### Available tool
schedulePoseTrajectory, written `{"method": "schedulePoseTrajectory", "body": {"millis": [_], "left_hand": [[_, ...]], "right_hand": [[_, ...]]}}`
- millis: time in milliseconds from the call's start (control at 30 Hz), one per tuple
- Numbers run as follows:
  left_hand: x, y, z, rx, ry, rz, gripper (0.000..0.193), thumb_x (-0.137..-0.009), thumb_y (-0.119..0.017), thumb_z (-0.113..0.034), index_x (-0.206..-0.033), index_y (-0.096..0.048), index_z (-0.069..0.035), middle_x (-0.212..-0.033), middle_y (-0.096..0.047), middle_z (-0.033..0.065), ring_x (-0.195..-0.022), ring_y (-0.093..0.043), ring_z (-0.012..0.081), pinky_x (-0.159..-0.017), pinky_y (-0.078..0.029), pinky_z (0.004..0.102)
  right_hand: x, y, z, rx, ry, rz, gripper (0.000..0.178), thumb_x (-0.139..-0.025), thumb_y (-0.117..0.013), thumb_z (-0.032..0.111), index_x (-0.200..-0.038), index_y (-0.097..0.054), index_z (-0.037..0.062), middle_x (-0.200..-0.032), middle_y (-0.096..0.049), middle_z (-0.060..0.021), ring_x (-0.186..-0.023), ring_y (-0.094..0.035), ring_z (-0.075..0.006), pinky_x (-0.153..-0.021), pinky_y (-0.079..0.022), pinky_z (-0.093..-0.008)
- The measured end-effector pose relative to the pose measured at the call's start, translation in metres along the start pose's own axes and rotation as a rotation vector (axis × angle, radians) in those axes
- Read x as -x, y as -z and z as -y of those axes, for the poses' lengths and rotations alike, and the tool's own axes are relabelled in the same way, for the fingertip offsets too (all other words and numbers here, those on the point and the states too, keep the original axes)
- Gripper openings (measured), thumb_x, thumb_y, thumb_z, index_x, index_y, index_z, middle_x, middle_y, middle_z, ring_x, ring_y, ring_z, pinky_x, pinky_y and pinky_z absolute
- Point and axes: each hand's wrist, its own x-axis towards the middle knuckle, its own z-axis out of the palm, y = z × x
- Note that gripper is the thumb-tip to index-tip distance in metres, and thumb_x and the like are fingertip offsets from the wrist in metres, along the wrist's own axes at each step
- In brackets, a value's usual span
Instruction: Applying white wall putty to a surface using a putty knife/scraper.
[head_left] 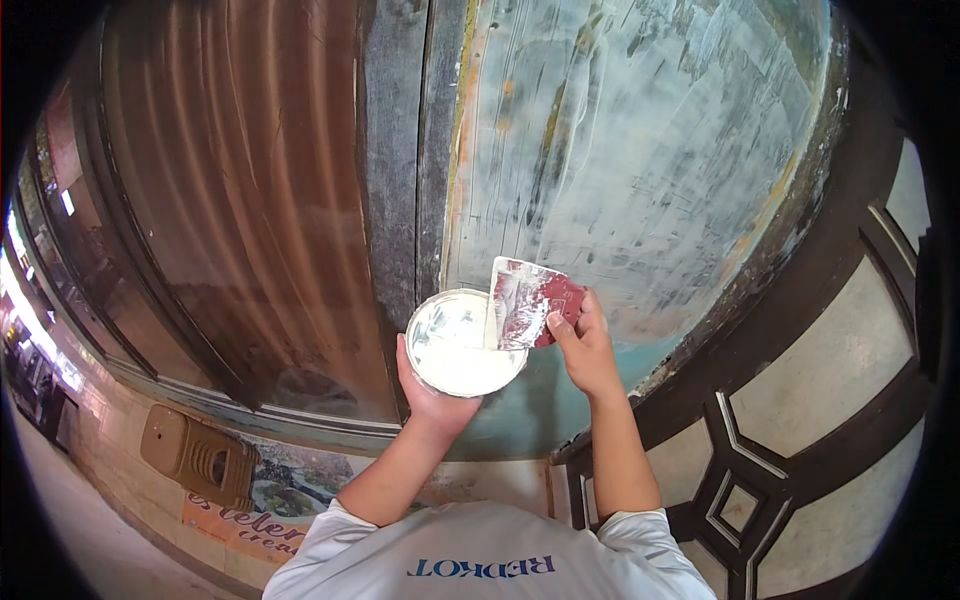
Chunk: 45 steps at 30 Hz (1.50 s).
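Observation:
My left hand (437,402) is wrapped round the side and underside of a round white tub (465,373), which holds a white paste. In my right hand (592,352) is a dark red, flat putty spreader (545,300), pinched between thumb and fingers. White paste smears its face and its left edge. That edge overlaps the tub's right rim; I cannot tell whether it touches the paste. Behind both hands rises a pale blue-green wall panel (640,190), coated with streaky white patches and scrape marks.
A dark wooden post (395,150) and a brown-curtained glass pane (240,200) stand left of the panel. On the right is a dark-framed panelled door (820,340). A brown plastic stool (200,455) and a printed banner (295,490) are on the floor at lower left.

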Motion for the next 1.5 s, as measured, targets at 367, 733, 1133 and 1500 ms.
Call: {"method": "schedulePoseTrajectory", "body": {"millis": [367,733,1133,1500], "left_hand": [[-0.008,-0.018,0.014,0.181,0.094,-0.122,0.076,-0.094,-0.036,-0.07,-0.15,-0.045,-0.019,-0.155,-0.045,0.0069,-0.142,-0.041,0.0339,-0.119,-0.03,0.0525],[-0.02,-0.028,0.024,0.275,0.084,-0.08,0.073,-0.096,-0.036,-0.067,-0.15,-0.045,-0.018,-0.154,-0.045,0.0085,-0.141,-0.041,0.0362,-0.117,-0.03,0.0576],[-0.004,-0.017,0.027,0.125,0.025,-0.115,0.077,-0.094,-0.033,-0.071,-0.151,-0.044,-0.021,-0.156,-0.042,0.0065,-0.144,-0.038,0.0341,-0.12,-0.027,0.054],[0.0,-0.013,0.027,0.191,0.079,-0.195,0.071,-0.095,-0.035,-0.068,-0.149,-0.048,-0.022,-0.153,-0.047,0.0048,-0.141,-0.042,0.0337,-0.117,-0.032,0.0549]], "right_hand": [[-0.027,0.015,0.058,0.67,0.232,0.234,0.019,-0.097,-0.061,0.013,-0.111,-0.058,-0.0005,-0.094,-0.065,-0.0119,-0.086,-0.06,-0.0164,-0.079,-0.048,-0.0322],[-0.149,0.023,0.148,1.042,0.389,0.429,0.02,-0.095,-0.062,0.016,-0.109,-0.058,0.0029,-0.086,-0.065,-0.0199,-0.082,-0.062,-0.0389,-0.074,-0.049,-0.045],[-0.195,-0.007,0.261,1.466,0.82,0.095,0.019,-0.091,-0.067,0.014,-0.108,-0.066,0.0054,-0.09,-0.067,-0.0194,-0.086,-0.065,-0.0387,-0.073,-0.051,-0.0429],[-0.154,0.005,0.218,1.356,0.997,0.392,0.018,-0.084,-0.075,0.008,-0.101,-0.072,0.0134,-0.093,-0.06,-0.0071,-0.085,-0.062,-0.0283,-0.072,-0.051,-0.0382]]}}
